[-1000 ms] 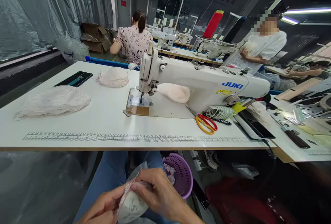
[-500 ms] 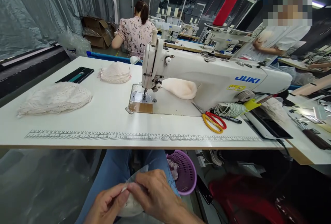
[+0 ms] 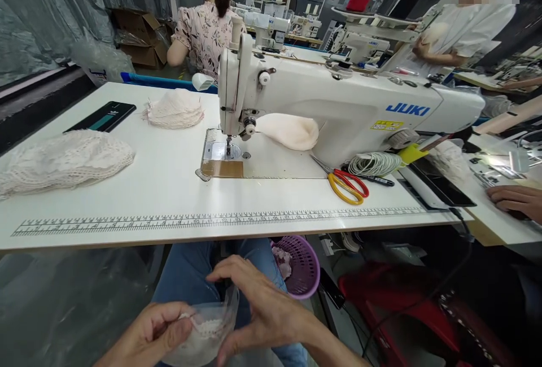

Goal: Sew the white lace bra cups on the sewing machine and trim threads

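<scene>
The lace piece [image 3: 209, 328] is over the lap, below the table's front edge, with see-through material around it; whether that is a bag or part of the piece I cannot tell. Under it are the jeans [image 3: 182, 276], and beside the knee on the right a purple basket [image 3: 308, 268] holds pale scraps [image 3: 282, 262].

The table [image 3: 156, 197] juts between the lap and the sewing machine [image 3: 339, 93], a printed ruler [image 3: 212, 219] running along its near side. A beige pad [image 3: 292, 131] lies under the machine's arm. To the right, scissors [image 3: 354, 200] rest with their handles near a coil of cord [image 3: 375, 164] and a black pen [image 3: 383, 181]. On the left are a large lace stack [image 3: 71, 155], a smaller stack [image 3: 175, 108] and a phone [image 3: 104, 117]. At the far right a co-worker's hand [image 3: 519, 200] rests on the next table; beyond the machine are a person in a floral top [image 3: 203, 34] and another in white [image 3: 478, 36].

The left hand [image 3: 154, 330] pinches the lace at its left end, thumb against fingers, hiding that part. The right hand [image 3: 265, 310] is spread wide around the other side, thumb well apart from the fingers; whether it touches the see-through material I cannot tell.
</scene>
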`<state>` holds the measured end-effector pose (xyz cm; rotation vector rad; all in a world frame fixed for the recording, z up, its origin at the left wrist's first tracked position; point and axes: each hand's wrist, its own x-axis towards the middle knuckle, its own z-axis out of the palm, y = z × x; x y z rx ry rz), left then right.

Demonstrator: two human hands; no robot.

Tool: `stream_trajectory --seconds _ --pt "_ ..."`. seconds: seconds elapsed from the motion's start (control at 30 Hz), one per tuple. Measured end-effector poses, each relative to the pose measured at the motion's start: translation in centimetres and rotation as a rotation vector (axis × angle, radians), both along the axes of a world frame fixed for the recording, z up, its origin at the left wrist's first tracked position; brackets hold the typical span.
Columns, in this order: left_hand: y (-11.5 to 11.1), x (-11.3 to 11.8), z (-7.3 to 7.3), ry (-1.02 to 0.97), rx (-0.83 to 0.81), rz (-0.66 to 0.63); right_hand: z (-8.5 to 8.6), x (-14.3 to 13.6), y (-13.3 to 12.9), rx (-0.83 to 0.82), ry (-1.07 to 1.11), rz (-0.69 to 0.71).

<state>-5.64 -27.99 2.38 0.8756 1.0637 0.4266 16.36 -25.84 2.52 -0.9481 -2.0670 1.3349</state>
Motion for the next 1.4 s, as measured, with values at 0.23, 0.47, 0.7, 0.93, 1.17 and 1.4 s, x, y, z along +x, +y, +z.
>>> stream_trajectory --seconds 0.23,0.47,0.7,0.93,1.17,1.4 --pt "-0.4 -2.0 -1.7 0.113 0.077 -0.124 -1.7 -1.1 -0.3 -0.126 -0.134 -0.018" --pt "0.3 -2.0 -1.2 0.153 0.155 -0.25 -1.4 -0.8 0.5 -0.109 -0.006 0.108" --pt "1.0 -1.3 -0.9 0.246 0.205 -0.328 -0.9 -0.1 0.8 -0.024 -0.047 0.207" --pt "0.3 -2.5 -0.2 0.145 0.117 -0.352 -0.8 -1.0 0.3 -0.058 -0.145 0.229" --pt "1.4 -0.9 2.0 0.226 0.098 -0.451 -0.4 -0.9 1.2 -0.139 -0.084 0.404" --pt "0.8 -2.6 0.5 0.098 -0.006 -0.437 -1.6 0.9 1.7 -0.371 0.064 0.5"
